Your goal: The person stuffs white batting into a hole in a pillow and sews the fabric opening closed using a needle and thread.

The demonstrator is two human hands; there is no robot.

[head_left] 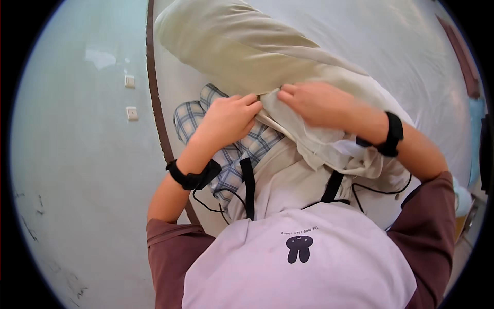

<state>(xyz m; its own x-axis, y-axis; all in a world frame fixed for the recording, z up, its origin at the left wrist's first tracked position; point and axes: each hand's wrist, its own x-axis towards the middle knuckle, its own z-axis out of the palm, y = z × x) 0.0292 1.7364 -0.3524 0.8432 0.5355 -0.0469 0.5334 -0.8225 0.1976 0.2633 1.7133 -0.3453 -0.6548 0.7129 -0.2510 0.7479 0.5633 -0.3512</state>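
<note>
A pale beige cloth garment (247,36), apparently trousers, stretches across in front of me, with one long, full leg-like part at the far side. My left hand (229,117) is closed, its fingers pinching the garment's edge near a fold. Close beside it, my right hand (316,104) also pinches the cloth, at a whitish inner flap (280,110); it is slightly blurred. A small gap separates the two hands. Beneath my left hand lies a blue and white plaid cloth (190,121). The fingertips of both hands are partly hidden by cloth.
A pale green wall (77,170) with two white sockets or switches (132,114) runs along the left, edged by a brown skirting strip (154,87). Black straps (247,180) and thin cables (383,191) hang near my body. A glossy white surface (391,41) spreads at the far right.
</note>
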